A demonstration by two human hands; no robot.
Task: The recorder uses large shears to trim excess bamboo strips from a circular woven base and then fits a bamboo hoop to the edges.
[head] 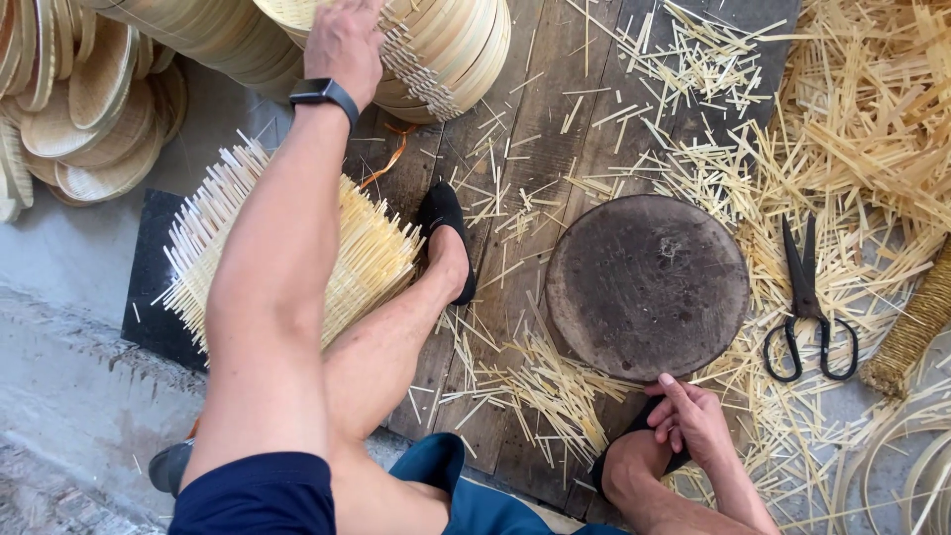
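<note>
The left hand (344,45) is stretched to the far edge of the view, fingers closed over the rim of a woven bamboo basket (436,50) at the top of a stack lying on its side. The stack's long axis runs from far left toward the near right, and the basket mouths seem to face right, though the top edge of the view cuts them off. What is inside them cannot be seen. A black wristband (324,93) sits on that wrist.

The right hand (693,421) rests near the bottom right, fingers curled loosely on the black slipper (644,426) of the right foot, gripping nothing else, just beside the near edge of a round dark wooden block (647,285).

Under the left forearm lies a half-woven mat (297,248) with loose strip ends bristling out on all sides; it rests on a dark pad (149,287). The other foot, in a black slipper (448,238), presses its right edge.

Right of the block, black scissors (807,307) lie with blades pointing far and handles near. Bamboo offcuts (872,119) cover the wooden floor (540,159), thickest at the right; the barest room is between foot and block. More shallow baskets (89,109) pile up at far left
</note>
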